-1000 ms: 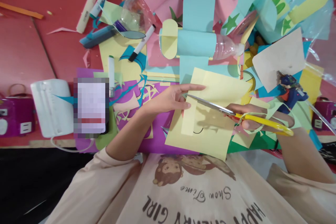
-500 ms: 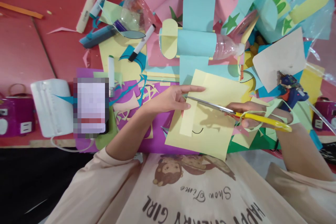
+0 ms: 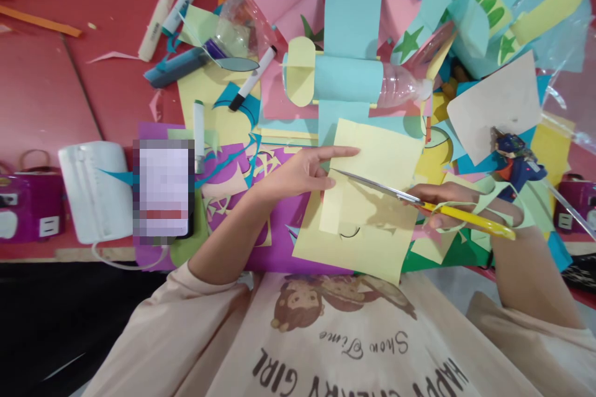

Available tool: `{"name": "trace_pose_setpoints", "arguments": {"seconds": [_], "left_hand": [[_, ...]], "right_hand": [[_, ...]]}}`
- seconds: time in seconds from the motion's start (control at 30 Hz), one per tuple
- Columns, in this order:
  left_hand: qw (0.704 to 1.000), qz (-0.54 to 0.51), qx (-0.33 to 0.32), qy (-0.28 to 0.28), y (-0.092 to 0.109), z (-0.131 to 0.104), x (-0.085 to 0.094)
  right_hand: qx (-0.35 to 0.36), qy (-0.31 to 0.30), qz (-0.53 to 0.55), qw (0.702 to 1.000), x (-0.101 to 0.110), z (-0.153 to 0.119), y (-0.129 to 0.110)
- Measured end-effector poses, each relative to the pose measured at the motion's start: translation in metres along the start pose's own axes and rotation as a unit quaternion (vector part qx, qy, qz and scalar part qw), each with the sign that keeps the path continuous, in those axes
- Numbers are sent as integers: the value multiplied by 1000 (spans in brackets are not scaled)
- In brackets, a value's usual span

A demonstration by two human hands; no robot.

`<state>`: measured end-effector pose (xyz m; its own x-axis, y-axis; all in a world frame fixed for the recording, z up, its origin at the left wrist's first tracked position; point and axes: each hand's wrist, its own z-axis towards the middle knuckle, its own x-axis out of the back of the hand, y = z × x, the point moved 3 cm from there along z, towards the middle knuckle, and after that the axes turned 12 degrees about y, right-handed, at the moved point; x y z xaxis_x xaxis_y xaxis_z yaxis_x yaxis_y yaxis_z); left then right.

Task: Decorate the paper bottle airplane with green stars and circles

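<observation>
My left hand is at the left edge of a pale yellow paper sheet, its index finger stretched over the sheet and its thumb lower down. The sheet is pinched there, though the grip is partly hidden. My right hand is closed round yellow-handled scissors. Their blades look almost closed and lie across the sheet, with the tips near my left thumb and index finger. Underneath is another pale yellow sheet with a small black curved line. A curly pale green paper strip loops about my right hand.
Beyond the sheets lies a plastic bottle wrapped in light blue paper. Markers, a phone and a white case are on the left. A glue gun and a white card are on the right. Paper scraps surround them.
The upper yellow sheet has shifted slightly left and turned a little, its right corner drawn in. My left hand moved slightly left; the scissors' handles dipped slightly.
</observation>
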<state>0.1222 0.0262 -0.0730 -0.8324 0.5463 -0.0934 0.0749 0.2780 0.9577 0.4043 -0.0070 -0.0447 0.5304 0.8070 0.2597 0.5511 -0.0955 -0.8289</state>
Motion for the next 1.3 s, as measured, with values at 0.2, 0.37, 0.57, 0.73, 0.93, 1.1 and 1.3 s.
{"name": "trace_pose_setpoints", "arguments": {"seconds": [0.2,0.37,0.57,0.73,0.93,1.1,1.3], "left_hand": [[994,107,19,29,-1,0,-8],[990,141,3,7,-11,3,-16],[960,272,-31,59,2,-4,-1],[897,429,-64,89,21,-15,14],[852,511,-23,110,19,-21,29],[872,382,-75,297,23,-17,54],[855,305,-183,377,20,11,82]], "right_hand": [[-152,215,-67,962,2,-39,14],[-178,406,-185,877,-6,-45,12],[-81,479,-263,834,-14,-29,21],[-72,490,-290,819,-22,-29,22],[-46,485,-360,795,-28,-35,14],[1,611,-313,727,-31,-62,23],[-162,771,-199,583,-34,-103,61]]}}
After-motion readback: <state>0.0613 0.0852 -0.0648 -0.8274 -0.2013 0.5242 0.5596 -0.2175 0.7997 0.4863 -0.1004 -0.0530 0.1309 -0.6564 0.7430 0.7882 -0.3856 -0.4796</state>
